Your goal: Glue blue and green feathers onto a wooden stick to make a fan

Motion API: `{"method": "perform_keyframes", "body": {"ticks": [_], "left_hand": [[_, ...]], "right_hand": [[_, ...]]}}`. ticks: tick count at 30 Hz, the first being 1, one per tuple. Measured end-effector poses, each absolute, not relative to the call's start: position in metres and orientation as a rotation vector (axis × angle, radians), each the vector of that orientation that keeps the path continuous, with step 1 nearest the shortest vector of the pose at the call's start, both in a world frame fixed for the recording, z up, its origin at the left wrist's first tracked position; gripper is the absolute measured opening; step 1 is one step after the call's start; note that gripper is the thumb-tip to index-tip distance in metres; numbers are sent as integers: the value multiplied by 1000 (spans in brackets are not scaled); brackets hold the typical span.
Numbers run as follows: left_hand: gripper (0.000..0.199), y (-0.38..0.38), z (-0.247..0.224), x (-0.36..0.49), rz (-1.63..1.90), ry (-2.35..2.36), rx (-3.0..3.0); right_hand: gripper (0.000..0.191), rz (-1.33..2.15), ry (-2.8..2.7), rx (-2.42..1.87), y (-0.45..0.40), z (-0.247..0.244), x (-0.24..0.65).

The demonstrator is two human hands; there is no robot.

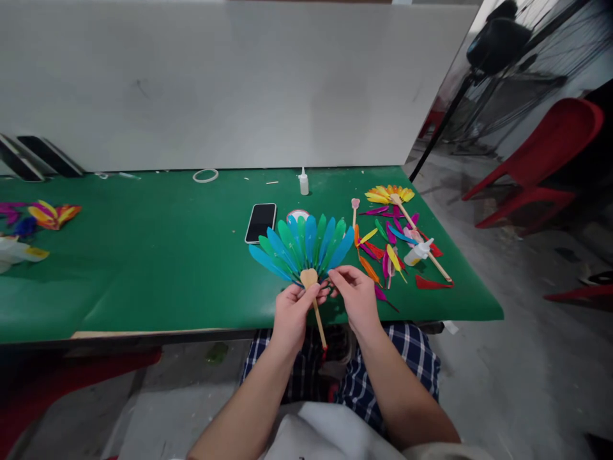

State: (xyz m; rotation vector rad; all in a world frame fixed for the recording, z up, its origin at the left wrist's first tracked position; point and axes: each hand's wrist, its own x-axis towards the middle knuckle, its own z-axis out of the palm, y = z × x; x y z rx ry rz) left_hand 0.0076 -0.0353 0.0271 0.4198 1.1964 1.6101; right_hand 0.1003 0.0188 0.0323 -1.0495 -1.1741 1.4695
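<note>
A fan of blue and green feathers [306,239] spreads above a heart-shaped wooden piece on a thin stick [318,322]. My left hand [293,312] grips the fan where the stick meets the heart. To its right, my right hand [358,297] pinches the lower right edge of the fan, at the base of the rightmost blue feather. The fan is held over the table's front edge, its feathers pointing away from me.
On the green table [167,255] lie a phone [261,222], a glue bottle [303,183], another glue bottle [418,252], loose feathers [394,260] and a yellow feather fan [390,193]. More feathers [53,215] are at the left. A red chair [550,150] stands right.
</note>
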Motion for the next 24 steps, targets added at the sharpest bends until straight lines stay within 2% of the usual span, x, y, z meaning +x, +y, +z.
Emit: {"method": "perform_keyframes", "body": {"ticks": [8, 14, 18, 24], "left_hand": [[21, -35, 24, 9, 1604, 1209, 429], [26, -31, 19, 7, 1688, 1283, 433], [21, -29, 22, 6, 1701, 1331, 475], [22, -27, 23, 6, 1674, 1324, 505]], "right_hand": [[22, 1483, -1184, -1043, 24, 27, 105], [26, 1659, -1277, -1023, 22, 10, 111], [24, 1795, -1456, -954, 14, 8, 111], [20, 1767, -1504, -925, 9, 11, 108]]}}
